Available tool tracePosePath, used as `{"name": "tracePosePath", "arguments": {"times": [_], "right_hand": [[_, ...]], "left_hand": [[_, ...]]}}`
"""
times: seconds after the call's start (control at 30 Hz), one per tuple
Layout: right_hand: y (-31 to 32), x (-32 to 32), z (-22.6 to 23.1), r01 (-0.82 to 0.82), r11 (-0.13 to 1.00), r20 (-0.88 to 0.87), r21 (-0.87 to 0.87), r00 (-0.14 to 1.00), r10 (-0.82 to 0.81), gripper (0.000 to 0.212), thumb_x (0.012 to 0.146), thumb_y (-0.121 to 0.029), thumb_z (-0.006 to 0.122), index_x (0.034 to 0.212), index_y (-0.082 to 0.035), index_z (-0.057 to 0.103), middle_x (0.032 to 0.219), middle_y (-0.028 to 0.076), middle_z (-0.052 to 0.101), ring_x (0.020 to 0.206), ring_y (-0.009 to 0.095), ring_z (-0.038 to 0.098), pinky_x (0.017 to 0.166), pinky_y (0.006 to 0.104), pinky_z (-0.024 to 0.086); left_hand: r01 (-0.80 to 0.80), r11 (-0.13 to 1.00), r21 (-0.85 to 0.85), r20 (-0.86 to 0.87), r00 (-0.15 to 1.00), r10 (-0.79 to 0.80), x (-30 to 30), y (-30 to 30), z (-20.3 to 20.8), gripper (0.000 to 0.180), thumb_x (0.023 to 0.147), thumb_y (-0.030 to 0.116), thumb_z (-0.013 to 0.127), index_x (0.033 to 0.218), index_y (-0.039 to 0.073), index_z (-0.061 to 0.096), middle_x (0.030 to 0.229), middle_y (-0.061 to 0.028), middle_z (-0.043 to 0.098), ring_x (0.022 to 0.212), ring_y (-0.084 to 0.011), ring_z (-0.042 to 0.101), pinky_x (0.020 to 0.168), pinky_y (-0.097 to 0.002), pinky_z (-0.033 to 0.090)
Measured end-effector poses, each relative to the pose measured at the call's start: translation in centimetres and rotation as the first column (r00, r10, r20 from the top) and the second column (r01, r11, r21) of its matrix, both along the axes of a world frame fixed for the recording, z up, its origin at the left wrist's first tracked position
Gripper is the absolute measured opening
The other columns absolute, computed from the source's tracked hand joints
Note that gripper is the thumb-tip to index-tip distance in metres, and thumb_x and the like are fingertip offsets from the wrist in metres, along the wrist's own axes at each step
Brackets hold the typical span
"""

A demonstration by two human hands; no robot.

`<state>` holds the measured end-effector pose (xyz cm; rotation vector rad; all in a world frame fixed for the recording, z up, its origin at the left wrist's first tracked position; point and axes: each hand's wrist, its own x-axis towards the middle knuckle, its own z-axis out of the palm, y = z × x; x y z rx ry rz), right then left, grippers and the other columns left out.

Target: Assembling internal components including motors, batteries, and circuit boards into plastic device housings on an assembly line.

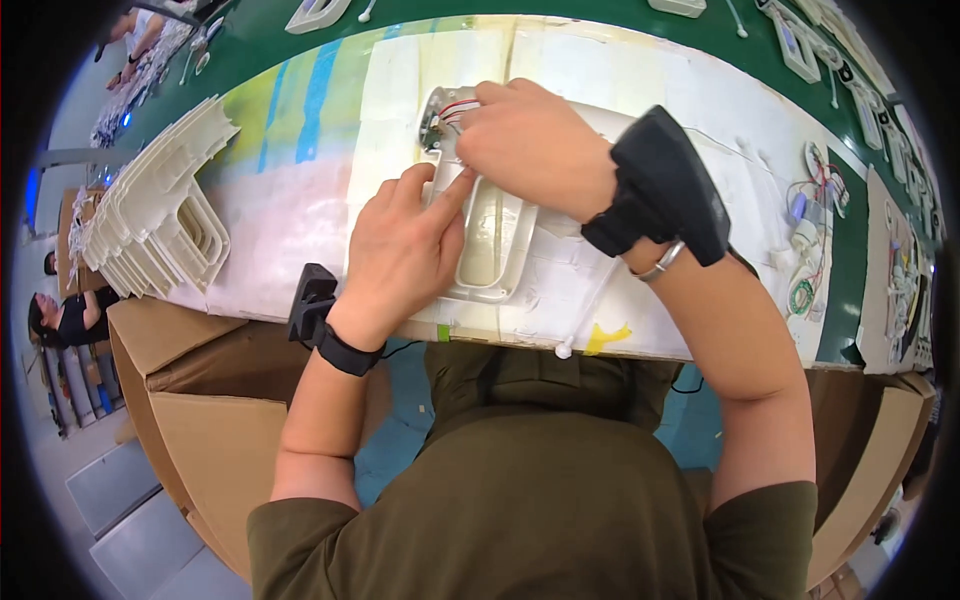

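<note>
A white plastic housing (521,245) with a long looped handle lies on the paper-covered table in front of me. Its wide body stretches to the right, partly behind my right arm. Red and white wires (458,106) come out of the round open end at the top left. My left hand (400,240) grips the handle's upper left part, thumb and forefinger close to the wired end. Above it, my right hand (530,145) bends over the same end with its fingers closed beside the wires. What those fingertips pinch is hidden behind the hand.
At the left stands a stack of white plastic shells (165,215). Small wired parts (803,235) lie at the right. A white cord end (564,350) sits at the table's front edge. Cardboard boxes (225,440) flank me below. Another person (75,318) is at far left.
</note>
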<state>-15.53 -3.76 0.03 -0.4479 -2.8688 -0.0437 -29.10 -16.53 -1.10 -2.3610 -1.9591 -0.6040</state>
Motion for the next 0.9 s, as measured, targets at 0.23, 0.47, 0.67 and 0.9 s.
{"name": "tracePosePath", "arguments": {"times": [0.23, 0.47, 0.67, 0.9], "right_hand": [[0.4, 10.1, 2.8, 0.029, 0.855, -0.565, -0.518, 0.739, -0.367, 0.022, 0.08, -0.019, 0.065, 0.096, -0.004, 0.066, 0.099, 0.012, 0.064, 0.091, 0.029, 0.061, 0.082, 0.0354, 0.047], [-3.7, 17.3, -2.1, 0.413, 0.721, -0.283, -0.557, 0.721, -0.632, 0.066, 0.069, -0.029, 0.078, 0.122, -0.005, 0.047, 0.102, 0.016, 0.061, 0.095, 0.033, 0.057, 0.081, 0.0394, 0.046], [-7.9, 14.8, -2.5, 0.59, 0.691, -0.204, -0.417, 0.68, -0.704, 0.053, 0.065, -0.027, 0.079, 0.102, -0.003, 0.051, 0.094, 0.013, 0.057, 0.086, 0.032, 0.054, 0.07, 0.0415, 0.043], [-8.2, 13.9, -3.4, 0.479, 0.733, -0.361, -0.484, 0.654, -0.665, 0.052, 0.067, -0.013, 0.076, 0.109, -0.002, 0.048, 0.095, 0.014, 0.055, 0.092, 0.034, 0.054, 0.076, 0.0401, 0.045]], "left_hand": [[-0.023, 0.999, -0.045, 0.202, 0.979, 0.031, -1.0, -2.0, -0.4, 0.033, 0.084, 0.006, 0.054, 0.117, 0.003, 0.058, 0.108, -0.019, 0.056, 0.094, -0.0327, 0.055, 0.084, -0.0388, 0.045], [0.201, 0.973, 0.116, 0.222, 0.949, -0.222, 1.7, 0.9, 6.6, 0.03, 0.084, 0.008, 0.059, 0.114, 0.001, 0.059, 0.108, -0.0183, 0.059, 0.097, -0.033, 0.057, 0.085, -0.0361, 0.045], [0.482, 0.876, 0.026, 0.003, 0.876, -0.482, 8.2, 7.5, 7.0, 0.024, 0.08, 0.011, 0.064, 0.101, 0.001, 0.063, 0.099, -0.0149, 0.062, 0.091, -0.0332, 0.058, 0.077, -0.0379, 0.047], [0.505, 0.841, -0.196, -0.106, 0.841, -0.53, 11.8, 11.6, 3.0, 0.017, 0.08, 0.018, 0.061, 0.087, 0.002, 0.063, 0.083, -0.0131, 0.061, 0.079, -0.0307, 0.06, 0.068, -0.0384, 0.047]]}}
